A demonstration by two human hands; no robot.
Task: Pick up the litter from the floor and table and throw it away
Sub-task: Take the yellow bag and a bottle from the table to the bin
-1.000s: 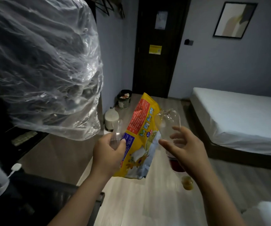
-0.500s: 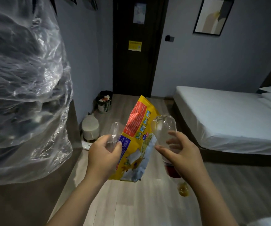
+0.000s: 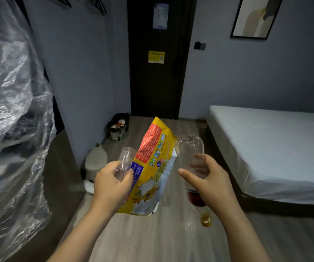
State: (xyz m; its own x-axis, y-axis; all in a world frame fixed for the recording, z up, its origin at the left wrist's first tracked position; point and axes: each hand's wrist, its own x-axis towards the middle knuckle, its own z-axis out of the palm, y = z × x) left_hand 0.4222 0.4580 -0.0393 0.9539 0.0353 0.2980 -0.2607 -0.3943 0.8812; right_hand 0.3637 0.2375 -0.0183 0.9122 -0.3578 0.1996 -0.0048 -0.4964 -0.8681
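Litter, held, three pieces, all carried at mid-height above the wooden floor [image 3: 152,241].
- Yellow snack bag [image 3: 153,167]: crumpled, printed red and blue, tilted; pinched in the left hand [image 3: 110,186] between thumb and curled fingers.
- Clear plastic container [image 3: 125,157]: crushed, pressed against the bag in the same left-hand grip.
- Clear plastic bottle [image 3: 189,148]: inverted, red label low, yellow cap [image 3: 206,219] pointing down; right hand [image 3: 209,184] wrapped round its middle.

Surroundings.
- Waste bin [image 3: 118,130]: dark, part filled, on the floor by the wall near the dark door [image 3: 158,82].
- Pale rounded appliance [image 3: 95,161]: on the floor, left of the hands.
- Clear plastic sheeting [image 3: 10,129]: far left.
- Bed [image 3: 275,148]: white, right.
- Framed picture [image 3: 254,16]: on the wall above.
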